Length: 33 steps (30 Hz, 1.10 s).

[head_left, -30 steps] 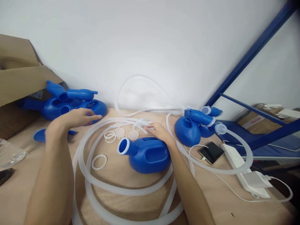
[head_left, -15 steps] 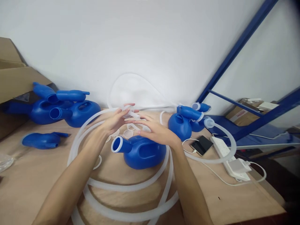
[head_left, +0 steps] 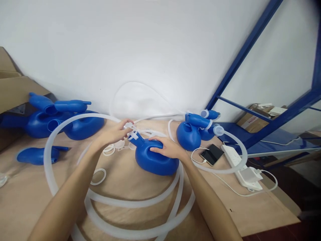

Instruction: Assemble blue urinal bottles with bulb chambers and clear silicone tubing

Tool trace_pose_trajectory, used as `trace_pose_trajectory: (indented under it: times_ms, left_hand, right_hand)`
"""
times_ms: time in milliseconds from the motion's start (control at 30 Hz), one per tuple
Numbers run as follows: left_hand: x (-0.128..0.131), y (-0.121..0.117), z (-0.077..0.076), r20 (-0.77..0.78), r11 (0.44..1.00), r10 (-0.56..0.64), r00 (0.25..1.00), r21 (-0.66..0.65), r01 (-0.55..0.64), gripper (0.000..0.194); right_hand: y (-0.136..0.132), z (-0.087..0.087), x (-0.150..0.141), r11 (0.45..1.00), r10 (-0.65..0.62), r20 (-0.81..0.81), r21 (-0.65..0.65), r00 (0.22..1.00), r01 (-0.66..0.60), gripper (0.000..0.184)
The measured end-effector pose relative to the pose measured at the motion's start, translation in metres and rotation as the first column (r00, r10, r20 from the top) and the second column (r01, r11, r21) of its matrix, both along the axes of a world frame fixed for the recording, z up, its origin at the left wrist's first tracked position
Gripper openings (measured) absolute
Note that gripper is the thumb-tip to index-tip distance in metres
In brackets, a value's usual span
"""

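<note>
A blue plastic bottle (head_left: 155, 160) with a handle lies on the brown table (head_left: 250, 207) in the middle. My right hand (head_left: 167, 147) grips its handle from above. My left hand (head_left: 116, 132) is closed on the white end fitting of a translucent hose (head_left: 57, 130) and holds it against the bottle's neck. The hose arcs up to the left and coils in several loops (head_left: 140, 201) around the bottle on the table. White rings (head_left: 98, 176) and small round caps (head_left: 119, 144) lie just left of the bottle.
Several blue bottles (head_left: 62, 120) are heaped at the back left beside a cardboard box (head_left: 15, 90). Two more with hoses fitted (head_left: 193, 134) stand at the right. A phone (head_left: 212, 154), a power strip (head_left: 238, 164) and a blue metal frame (head_left: 250, 40) are further right.
My left hand came from the left bottles to the middle and took up the hose end. The hose rose in an arc. My right hand settled on the bottle's handle.
</note>
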State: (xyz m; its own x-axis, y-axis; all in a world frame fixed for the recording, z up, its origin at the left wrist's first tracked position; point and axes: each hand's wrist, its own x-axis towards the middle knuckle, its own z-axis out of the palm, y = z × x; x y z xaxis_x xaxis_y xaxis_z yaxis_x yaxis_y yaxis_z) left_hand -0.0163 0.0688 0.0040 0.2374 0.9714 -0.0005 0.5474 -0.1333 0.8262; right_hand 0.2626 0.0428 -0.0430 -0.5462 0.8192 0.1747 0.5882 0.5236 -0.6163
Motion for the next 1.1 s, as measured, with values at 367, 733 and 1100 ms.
trace_pose_trajectory:
  times_ms: [367,733,1100]
  left_hand:
    - [0.013,0.003,-0.015,-0.216,0.993,0.086,0.973,0.095,-0.067,0.057]
    - [0.052,-0.012,-0.052,-0.217,0.943,0.263,0.940,0.265,-0.203,0.063]
    - [0.056,-0.021,-0.052,-0.322,0.911,0.365,0.873,0.316,-0.264,0.063]
  right_hand:
    - [0.002,-0.005,-0.003,0.999,0.017,-0.029,-0.033,0.999,-0.018,0.043]
    - [0.000,-0.011,-0.006,0.999,-0.037,-0.058,-0.008,0.998,0.036,0.045]
    - [0.000,-0.016,-0.005,1.000,-0.017,-0.088,-0.022,0.996,0.015,0.046]
